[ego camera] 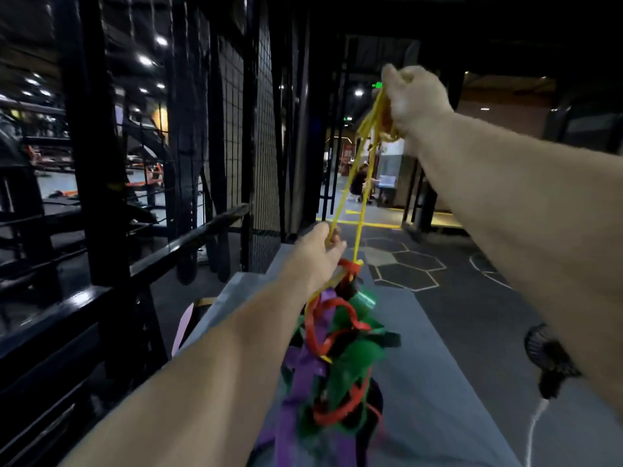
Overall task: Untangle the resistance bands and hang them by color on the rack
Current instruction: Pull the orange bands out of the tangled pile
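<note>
The yellow band point(350, 183) runs taut from the tangle of red, green and purple bands point(337, 348), over the grey bench point(438, 365). The raised right hand point(416, 99) grips its bunched upper end. The left hand point(320, 251) pinches one strand lower down.

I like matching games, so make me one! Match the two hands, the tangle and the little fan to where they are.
Things:
1 right hand
2 left hand
3 tangle
4 fan

Places:
A lying far right, with a white cord
B highest up, gripping the bunched yellow band
C under the left hand, red, green and purple
D pinching the yellow band lower down

Pairs: 1-B, 2-D, 3-C, 4-A
</note>
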`<state>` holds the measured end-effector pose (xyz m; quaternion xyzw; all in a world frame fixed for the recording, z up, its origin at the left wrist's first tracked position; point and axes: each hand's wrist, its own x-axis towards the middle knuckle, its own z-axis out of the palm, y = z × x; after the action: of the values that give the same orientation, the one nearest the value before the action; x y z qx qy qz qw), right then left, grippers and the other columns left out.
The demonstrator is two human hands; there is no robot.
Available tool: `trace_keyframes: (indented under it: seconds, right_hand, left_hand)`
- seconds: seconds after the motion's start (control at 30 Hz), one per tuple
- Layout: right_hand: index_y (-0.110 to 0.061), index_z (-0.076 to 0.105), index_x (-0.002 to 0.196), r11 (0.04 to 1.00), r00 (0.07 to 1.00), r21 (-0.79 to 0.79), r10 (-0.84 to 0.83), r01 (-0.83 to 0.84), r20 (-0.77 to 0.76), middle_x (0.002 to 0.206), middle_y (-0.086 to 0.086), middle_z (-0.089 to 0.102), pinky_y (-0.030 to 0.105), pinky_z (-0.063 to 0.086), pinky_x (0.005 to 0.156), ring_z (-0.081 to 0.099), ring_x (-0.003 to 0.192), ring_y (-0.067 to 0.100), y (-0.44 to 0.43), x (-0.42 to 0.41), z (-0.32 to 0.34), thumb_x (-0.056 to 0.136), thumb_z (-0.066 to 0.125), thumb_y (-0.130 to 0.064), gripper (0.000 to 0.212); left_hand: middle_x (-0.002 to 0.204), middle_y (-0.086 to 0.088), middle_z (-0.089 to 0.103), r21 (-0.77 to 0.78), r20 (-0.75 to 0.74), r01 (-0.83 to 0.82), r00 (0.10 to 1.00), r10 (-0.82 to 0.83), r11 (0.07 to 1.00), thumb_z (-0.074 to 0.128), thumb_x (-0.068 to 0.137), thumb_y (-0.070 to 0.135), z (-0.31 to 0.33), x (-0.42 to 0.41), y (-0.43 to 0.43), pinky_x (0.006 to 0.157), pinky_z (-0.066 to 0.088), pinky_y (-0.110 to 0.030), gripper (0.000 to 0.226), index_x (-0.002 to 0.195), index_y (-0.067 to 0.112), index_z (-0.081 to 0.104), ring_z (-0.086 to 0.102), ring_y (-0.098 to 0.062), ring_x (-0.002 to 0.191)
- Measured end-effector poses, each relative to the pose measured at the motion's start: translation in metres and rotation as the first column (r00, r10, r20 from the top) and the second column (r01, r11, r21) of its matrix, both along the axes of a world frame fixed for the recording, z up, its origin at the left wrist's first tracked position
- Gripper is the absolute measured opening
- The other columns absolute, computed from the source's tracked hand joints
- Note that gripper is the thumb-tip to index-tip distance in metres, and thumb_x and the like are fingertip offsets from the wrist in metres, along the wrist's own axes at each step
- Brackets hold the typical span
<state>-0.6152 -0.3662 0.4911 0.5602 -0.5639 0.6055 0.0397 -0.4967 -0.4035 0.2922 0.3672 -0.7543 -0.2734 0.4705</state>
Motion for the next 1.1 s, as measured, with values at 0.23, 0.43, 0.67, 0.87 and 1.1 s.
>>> trace_keyframes:
  seconds: [0.23, 0.43, 0.67, 0.87, 1.1]
  right_hand:
    - [-0.020, 0.054, 0.088, 0.982, 0.983, 0.069, 0.169, -0.173, 0.068, 0.105, 0.016, 0.070, 0.048, 0.055, 0.088, 0.067, 0.097, 0.034, 0.015, 0.020, -0.002, 0.100, 0.043, -0.044, 0.029]
    - [-0.014, 0.055, 0.099, 0.992, 0.962, -0.014, 0.124, -0.124, 0.242, 0.078, -0.002, 0.064, 0.024, 0.049, 0.055, 0.055, 0.059, 0.012, 0.035, 0.008, 0.002, 0.103, 0.038, -0.039, 0.030]
    - [-0.014, 0.052, 0.105, 0.999, 0.996, -0.048, -0.003, 0.007, 0.090, 0.078, -0.003, 0.060, 0.023, 0.039, 0.055, 0.049, 0.056, 0.010, 0.059, -0.009, 0.011, 0.102, 0.040, -0.040, 0.029]
    - [-0.004, 0.050, 0.121, 0.884, 0.887, 0.346, -0.145, 0.315, -0.439, 0.082, -0.001, 0.051, 0.027, 0.040, 0.059, 0.055, 0.075, 0.017, 0.074, -0.026, -0.032, 0.095, 0.046, -0.056, 0.059]
    - [-0.013, 0.057, 0.082, 0.700, 0.936, 0.703, 0.319, -0.126, -0.150, 0.074, 0.004, 0.064, 0.025, 0.047, 0.055, 0.055, 0.061, 0.017, 0.078, -0.024, -0.101, 0.077, 0.070, -0.059, 0.048]
  left_hand:
    - [0.107, -0.004, 0.064, 0.138, -0.165, 0.252, 0.959, -0.229, 0.958, 0.047, 0.100, 0.037, 0.013, -0.016, 0.023, 0.088, 0.046, -0.024, 0.014, 0.104, 0.024, 0.052, 0.061, -0.016, 0.098]
    - [0.075, -0.001, 0.057, 0.243, -0.101, 0.279, 0.960, -0.262, 0.929, 0.041, 0.103, 0.016, -0.011, -0.005, 0.041, 0.055, 0.041, -0.007, 0.018, 0.088, 0.012, 0.051, 0.054, 0.000, 0.058]
    - [0.058, 0.000, 0.038, 0.285, -0.076, 0.204, 0.979, -0.190, 0.937, 0.032, 0.104, 0.013, 0.006, 0.009, 0.047, 0.040, 0.034, -0.014, 0.030, 0.077, 0.015, 0.042, 0.038, 0.001, 0.035]
    - [0.062, 0.004, 0.039, 0.329, -0.089, 0.184, 0.983, -0.164, 0.926, 0.032, 0.101, 0.015, 0.074, 0.020, 0.046, 0.054, 0.028, -0.024, 0.030, 0.074, 0.022, 0.042, 0.034, -0.010, 0.053]
    - [0.054, 0.001, 0.027, 0.414, -0.399, 0.335, 0.903, -0.162, 0.846, 0.026, 0.087, 0.008, 0.116, 0.014, 0.064, 0.053, 0.019, -0.028, 0.021, 0.073, 0.018, 0.037, 0.022, -0.013, 0.051]
